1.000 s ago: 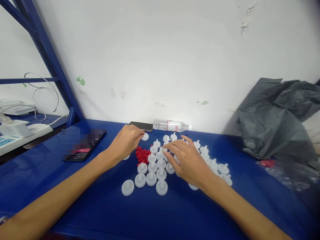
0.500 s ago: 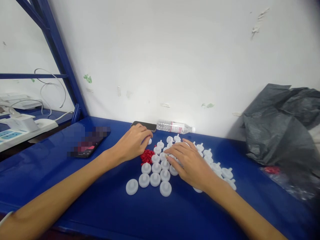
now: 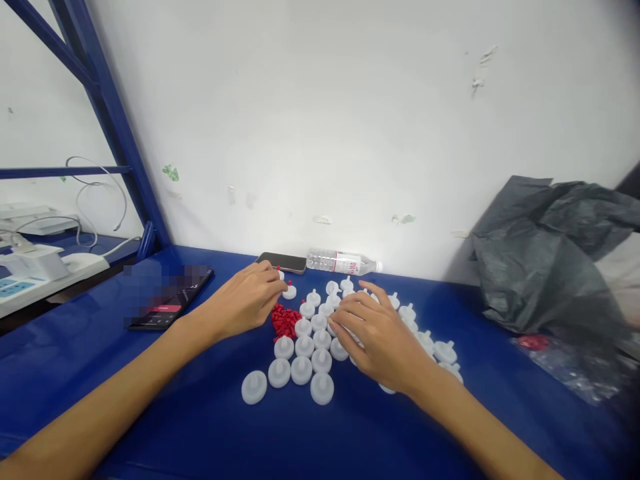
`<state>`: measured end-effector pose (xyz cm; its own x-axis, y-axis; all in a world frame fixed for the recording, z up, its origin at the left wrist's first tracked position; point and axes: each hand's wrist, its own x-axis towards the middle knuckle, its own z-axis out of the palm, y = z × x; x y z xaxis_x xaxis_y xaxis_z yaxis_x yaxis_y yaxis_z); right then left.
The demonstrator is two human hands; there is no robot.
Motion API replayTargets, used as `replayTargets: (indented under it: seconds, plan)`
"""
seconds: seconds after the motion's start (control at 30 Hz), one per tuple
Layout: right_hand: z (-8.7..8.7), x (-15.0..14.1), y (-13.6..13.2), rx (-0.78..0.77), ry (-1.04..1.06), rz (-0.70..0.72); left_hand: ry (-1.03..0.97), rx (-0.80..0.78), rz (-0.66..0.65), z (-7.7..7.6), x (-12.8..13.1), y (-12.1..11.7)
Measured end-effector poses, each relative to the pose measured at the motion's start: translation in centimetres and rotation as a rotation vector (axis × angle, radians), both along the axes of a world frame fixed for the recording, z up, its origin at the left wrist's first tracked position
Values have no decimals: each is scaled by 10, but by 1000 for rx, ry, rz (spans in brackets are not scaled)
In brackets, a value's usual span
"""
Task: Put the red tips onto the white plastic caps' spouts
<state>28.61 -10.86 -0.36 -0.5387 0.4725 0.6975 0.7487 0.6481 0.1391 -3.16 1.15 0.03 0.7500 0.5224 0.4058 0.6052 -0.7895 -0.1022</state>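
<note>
My left hand hovers at the far left of the parts, fingers bent, thumb a little apart, with nothing visible between them. Just beyond its fingertips stands a white stemmed disc with a red tip; a second red-tipped one is partly behind the fingers. Below lies a heap of small red caps. My right hand rests over the group of white stemmed discs, its thumb and index finger pinched together at one disc's stem. The palm hides several discs.
At the wall lie a dark phone and a clear plastic bottle on its side. Another phone is at the left. A grey plastic bag and clear wrapping are at the right; a power strip is far left.
My left hand has drawn back to the left, and red-tipped white discs now show beyond its fingers. My right hand stays over the discs. The view has shifted slightly.
</note>
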Motion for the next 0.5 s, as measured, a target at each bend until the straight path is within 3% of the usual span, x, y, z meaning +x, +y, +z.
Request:
replayTargets:
  seconds: [0.17,0.3,0.5]
  plan:
    - [3,-10,-7,-9,13,26,28,-68,56,-11,-8,9]
    - [3,-31,-25,31,-95,54,26,-88,46,-19,-9,12]
    - [-27,-54,-31,136,-251,238,164,-33,60,-29,-8,19]
